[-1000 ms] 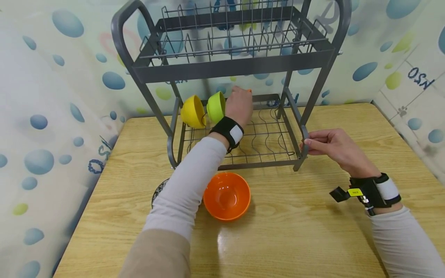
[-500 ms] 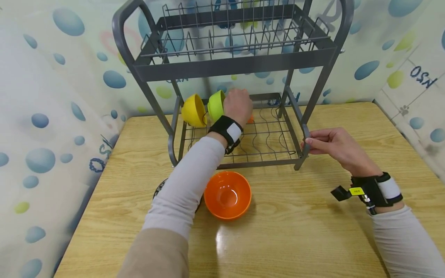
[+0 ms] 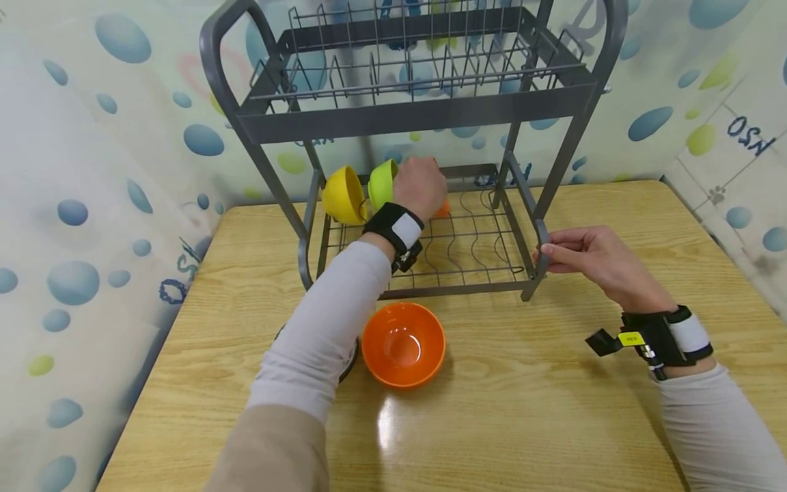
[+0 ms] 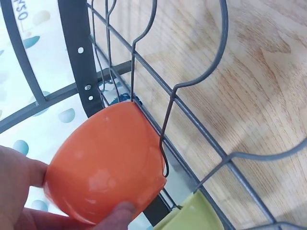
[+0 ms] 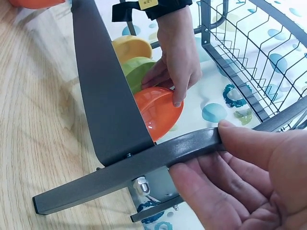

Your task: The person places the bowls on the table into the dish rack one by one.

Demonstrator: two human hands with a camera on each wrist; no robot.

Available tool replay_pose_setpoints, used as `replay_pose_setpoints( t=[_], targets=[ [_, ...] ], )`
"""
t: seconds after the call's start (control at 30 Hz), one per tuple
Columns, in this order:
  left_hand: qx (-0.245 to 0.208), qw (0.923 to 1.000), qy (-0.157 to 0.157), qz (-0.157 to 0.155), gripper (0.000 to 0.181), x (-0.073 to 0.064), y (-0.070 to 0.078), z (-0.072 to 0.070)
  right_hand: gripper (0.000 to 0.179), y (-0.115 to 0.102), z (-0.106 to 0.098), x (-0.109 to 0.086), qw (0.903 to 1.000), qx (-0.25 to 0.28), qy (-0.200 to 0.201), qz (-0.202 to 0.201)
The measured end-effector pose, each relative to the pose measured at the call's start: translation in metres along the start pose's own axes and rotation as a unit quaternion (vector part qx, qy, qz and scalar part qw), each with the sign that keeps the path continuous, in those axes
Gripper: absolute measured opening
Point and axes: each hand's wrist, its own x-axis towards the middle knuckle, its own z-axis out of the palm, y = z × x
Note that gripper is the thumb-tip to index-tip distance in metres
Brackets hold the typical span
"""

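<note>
My left hand reaches into the lower tier of the dark grey dish rack. In the left wrist view its thumb and fingers grip an orange bowl, tipped on its side with its rim against the wires. A green bowl stands on edge beside that hand. Left of it a yellow bowl leans the same way. My right hand pinches the rack's lower right side bar between thumb and fingers. In the head view the left hand hides most of the held bowl.
Another orange bowl sits upright on the wooden table in front of the rack. A dark patterned dish lies mostly hidden under the left forearm. Upright wires line the upper tier. A patterned wall stands close behind.
The left hand has turned and lowered the orange bowl onto the lower tier, so its orange edge now shows beside the hand near the wires. My right hand keeps its hold.
</note>
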Motion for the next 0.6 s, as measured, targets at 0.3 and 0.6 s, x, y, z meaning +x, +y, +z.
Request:
replay_pose_setpoints(
  t=[0.3,0.6],
  targets=[
    [0.024,0.998,-0.054,0.023,0.047,-0.012,-0.003,-0.016,0.053,0.001,0.0,-0.001,1.0,0.001,0.001,-0.002],
    [-0.046,0.989,-0.095,0.104,0.04,-0.023,-0.019,-0.056,0.054,0.001,0.0,0.0,1.0,0.003,-0.001,-0.002]
  ],
)
